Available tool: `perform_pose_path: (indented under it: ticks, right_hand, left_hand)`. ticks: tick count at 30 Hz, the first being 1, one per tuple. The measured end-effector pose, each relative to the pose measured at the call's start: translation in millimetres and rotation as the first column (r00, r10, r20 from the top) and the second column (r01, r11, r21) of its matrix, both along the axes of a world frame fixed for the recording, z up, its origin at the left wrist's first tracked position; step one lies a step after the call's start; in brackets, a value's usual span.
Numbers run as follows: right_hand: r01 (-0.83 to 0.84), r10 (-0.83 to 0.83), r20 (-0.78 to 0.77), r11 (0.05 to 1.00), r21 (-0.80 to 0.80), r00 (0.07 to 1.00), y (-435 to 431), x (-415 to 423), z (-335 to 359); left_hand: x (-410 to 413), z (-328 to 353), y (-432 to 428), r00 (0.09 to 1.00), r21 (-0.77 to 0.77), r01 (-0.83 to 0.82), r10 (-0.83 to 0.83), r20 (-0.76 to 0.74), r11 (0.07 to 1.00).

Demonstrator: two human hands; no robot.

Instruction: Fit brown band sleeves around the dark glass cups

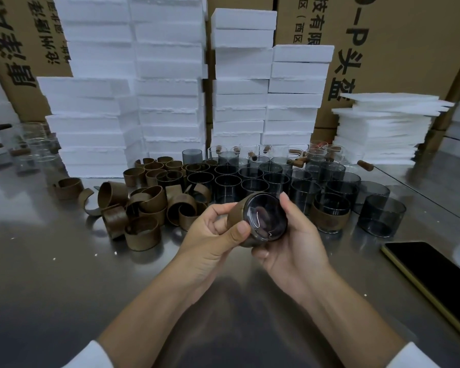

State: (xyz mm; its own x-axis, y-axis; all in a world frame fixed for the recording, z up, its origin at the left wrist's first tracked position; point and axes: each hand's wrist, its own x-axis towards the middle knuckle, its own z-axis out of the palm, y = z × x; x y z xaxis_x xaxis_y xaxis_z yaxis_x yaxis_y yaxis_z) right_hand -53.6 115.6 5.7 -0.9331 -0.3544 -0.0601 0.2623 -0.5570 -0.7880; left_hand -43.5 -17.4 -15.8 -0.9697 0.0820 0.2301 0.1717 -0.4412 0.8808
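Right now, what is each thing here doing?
Held cup: tipped on its side, brown band on, gripped by left hand and right hand.
Loose bands: empty, heaped.
Bare dark cups: upright, no bands.
Finished cup: upright, banded.
Phone: flat, screen dark.

The person wears a white garment, of which only the two sleeve ends show: the left sleeve (pixel 91 354) at the lower left corner of the head view and the right sleeve (pixel 412 355) at the lower right. Both are of plain, smooth cloth with a soft, rounded edge. Each sleeve ends high up the arm, so the left forearm (pixel 154 296) and the right forearm (pixel 337 296) are uncovered from sleeve edge to wrist. The left hand (pixel 210 240) and the right hand (pixel 295 243) are bare, and the fingers (pixel 239 232) have short, trimmed nails.
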Motion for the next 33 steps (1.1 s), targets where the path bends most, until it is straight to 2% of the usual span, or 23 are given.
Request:
perform_pose_path:
  ticks: [7,12,17,19,22,27,33]
  right_hand:
    - [-0.039,0.044,0.079,0.997,-0.071,0.996,3.3,-0.3,3.1]
    - [0.037,-0.037,0.015,0.998,-0.046,0.999,2.8,0.2,2.7]
    - [0.173,-0.180,-0.052,0.978,-0.120,0.982,6.0,-2.9,4.1]
    - [0.251,-0.257,-0.096,0.966,-0.067,0.962,7.8,-5.7,3.4]
    - [0.292,-0.275,-0.176,0.954,0.074,0.945,5.3,-4.8,1.6]
    - [0.205,-0.123,-0.272,0.933,0.297,0.954,-0.8,1.8,-3.6]
    - [0.214,-0.124,-0.290,0.929,0.302,0.949,-1.3,-1.5,-7.3]
  left_hand:
    - [1.3,1.5,-2.2,1.000,-0.049,0.016,-0.017,-0.015,0.999]
    - [-2.5,-1.4,-3.2,1.000,-0.106,0.000,-0.002,-0.018,0.994]
    - [0.9,-1.7,-4.4,0.998,-0.203,0.056,-0.051,0.034,0.978]
    - [1.5,-0.8,-5.2,0.995,-0.184,0.101,-0.095,0.039,0.978]
    - [-0.4,1.0,-4.3,0.988,-0.057,0.144,-0.141,0.062,0.988]
    - [-2.6,1.6,-7.1,0.999,0.030,0.018,-0.019,0.047,0.999]
    - [-1.7,0.0,-6.5,0.999,-0.026,-0.045,0.046,0.020,0.999]
